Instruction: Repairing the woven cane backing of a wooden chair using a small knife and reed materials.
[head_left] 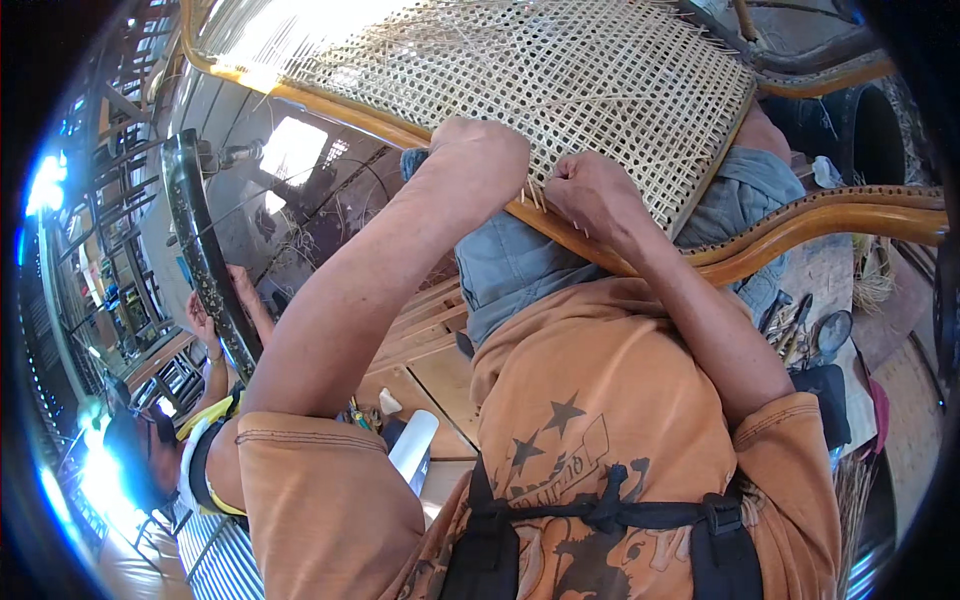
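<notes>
A woven cane seat panel (560, 90) in a brown wooden frame (345, 112) lies tilted across my thighs. My left hand (482, 150) is bent over the near rail, its fingers curled in and mostly hidden behind the back of the hand. Just right of it my right hand (592, 192) is closed in a fist at the panel's near edge, pinching a thin cane strand. Short cane ends (535, 194) poke out over the rail between both hands. Whatever the left fingers hold stays out of sight.
A curved wooden chair arm (830, 218) extends right. Small tools (795, 325) and a round dark dish (832, 332) lie on a board at the right. Left, another person's hands (222, 305) are at a dark curved pole (205, 250). Loose cane scraps (875, 275) lie far right.
</notes>
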